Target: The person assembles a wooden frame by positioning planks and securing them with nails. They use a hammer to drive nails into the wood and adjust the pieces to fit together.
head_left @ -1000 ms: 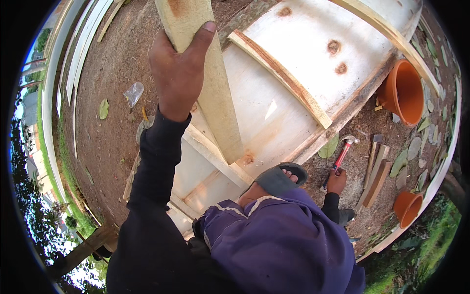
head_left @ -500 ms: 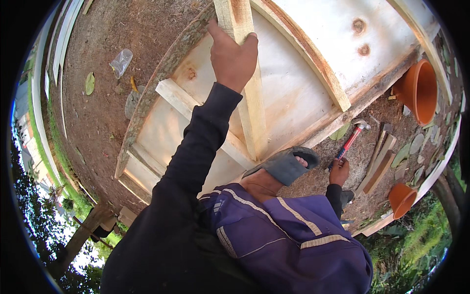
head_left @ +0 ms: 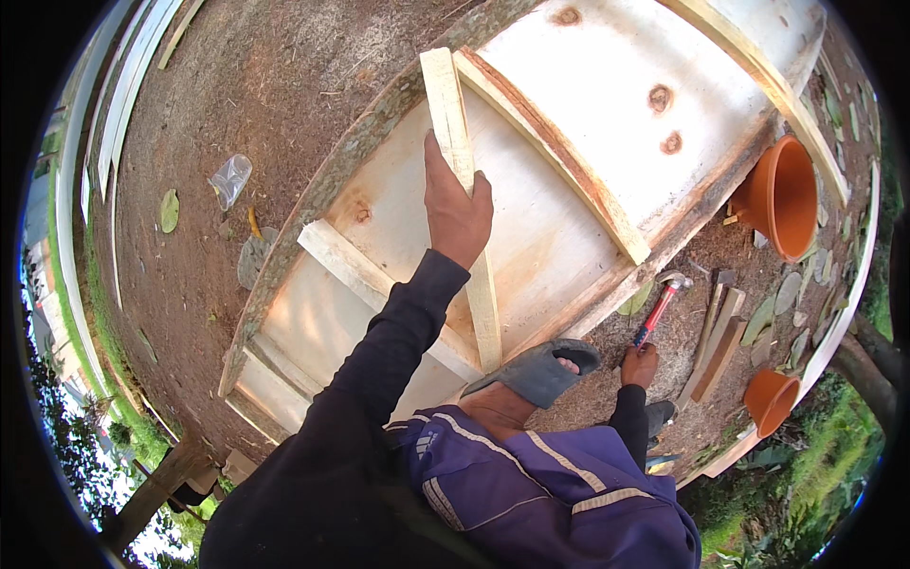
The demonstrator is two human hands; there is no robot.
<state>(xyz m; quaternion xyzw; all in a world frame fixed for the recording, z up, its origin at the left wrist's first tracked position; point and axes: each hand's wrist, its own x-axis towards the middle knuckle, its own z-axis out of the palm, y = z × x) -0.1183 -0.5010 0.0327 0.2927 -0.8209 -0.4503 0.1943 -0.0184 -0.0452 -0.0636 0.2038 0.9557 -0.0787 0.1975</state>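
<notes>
a big flat wooden panel [head_left: 569, 142] lay on the dirt ground [head_left: 275, 104]. a long thin wood strip [head_left: 463, 199] lay across the panel, slanting over its cross pieces. the left hand [head_left: 457, 211] lay on the strip, fingers wrapped over its edge. a grey sandal [head_left: 536, 372] pressed on the panel's edge. two orange pots [head_left: 782, 197] sat nearby. the right hand [head_left: 641, 364] was curled tight around a red hammer [head_left: 658, 307], low on the ground.
</notes>
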